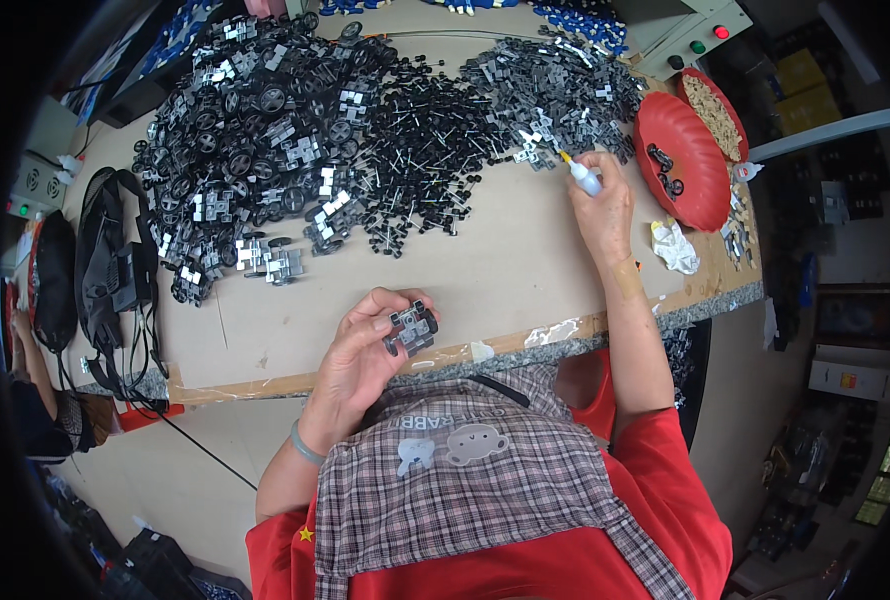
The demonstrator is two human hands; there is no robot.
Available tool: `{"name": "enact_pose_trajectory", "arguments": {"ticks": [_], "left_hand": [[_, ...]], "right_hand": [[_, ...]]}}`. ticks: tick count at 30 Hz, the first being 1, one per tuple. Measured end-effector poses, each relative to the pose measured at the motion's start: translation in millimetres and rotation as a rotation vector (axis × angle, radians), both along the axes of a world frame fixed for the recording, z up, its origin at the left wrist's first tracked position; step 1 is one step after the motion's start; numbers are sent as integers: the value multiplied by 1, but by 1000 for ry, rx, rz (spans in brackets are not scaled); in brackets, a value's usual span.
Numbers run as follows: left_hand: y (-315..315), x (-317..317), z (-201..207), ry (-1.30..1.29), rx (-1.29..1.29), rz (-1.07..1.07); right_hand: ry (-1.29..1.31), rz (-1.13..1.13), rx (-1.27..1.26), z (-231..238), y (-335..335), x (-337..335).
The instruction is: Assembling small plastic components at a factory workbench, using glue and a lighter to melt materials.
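Close to the table's front edge, my left hand [355, 350] is closed on a small grey and black toy car chassis [413, 328] with dark wheels. Farther out and to the right, my right hand [603, 200] grips a small whitish glue bottle [585, 179] with a yellow tip, pointed up and left. That tip is near a few light grey parts at the edge of a heap of grey plastic pieces [550, 85]. Left of it spreads a pile of black axle pieces [430, 140]. A large heap of wheeled chassis [255, 130] covers the far left.
A red bowl [700, 190] with a few black wheels stands at the right, a second red bowl [715, 110] of tan bits behind it. Crumpled white tissue [674, 247] lies nearby. A black bag with straps [115, 270] is at the left. Another person's arm [33, 350] shows far left.
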State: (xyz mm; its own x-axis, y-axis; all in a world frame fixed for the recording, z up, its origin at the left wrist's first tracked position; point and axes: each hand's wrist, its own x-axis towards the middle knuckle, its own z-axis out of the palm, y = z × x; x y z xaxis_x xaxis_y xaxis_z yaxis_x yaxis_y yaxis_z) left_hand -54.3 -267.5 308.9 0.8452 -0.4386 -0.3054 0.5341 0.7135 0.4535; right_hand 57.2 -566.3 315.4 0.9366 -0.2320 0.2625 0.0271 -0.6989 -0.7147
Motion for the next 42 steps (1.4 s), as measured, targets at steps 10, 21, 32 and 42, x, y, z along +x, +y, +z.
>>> {"name": "enact_pose_trajectory", "arguments": {"ticks": [10,21,32,42], "left_hand": [[1,0,-2,-30,-21,-33],[1,-3,-1,-21,-13,-32],[-2,1,-4,-51,17,-39],[-2,-1,-2,-28,26,-37]], "right_hand": [[-212,27,-409,10,-17,68],[-99,128,-338,-12,-38,119],[-11,181,-89,-7,-13,42],[64,214,-260,33,-32,-68]]}}
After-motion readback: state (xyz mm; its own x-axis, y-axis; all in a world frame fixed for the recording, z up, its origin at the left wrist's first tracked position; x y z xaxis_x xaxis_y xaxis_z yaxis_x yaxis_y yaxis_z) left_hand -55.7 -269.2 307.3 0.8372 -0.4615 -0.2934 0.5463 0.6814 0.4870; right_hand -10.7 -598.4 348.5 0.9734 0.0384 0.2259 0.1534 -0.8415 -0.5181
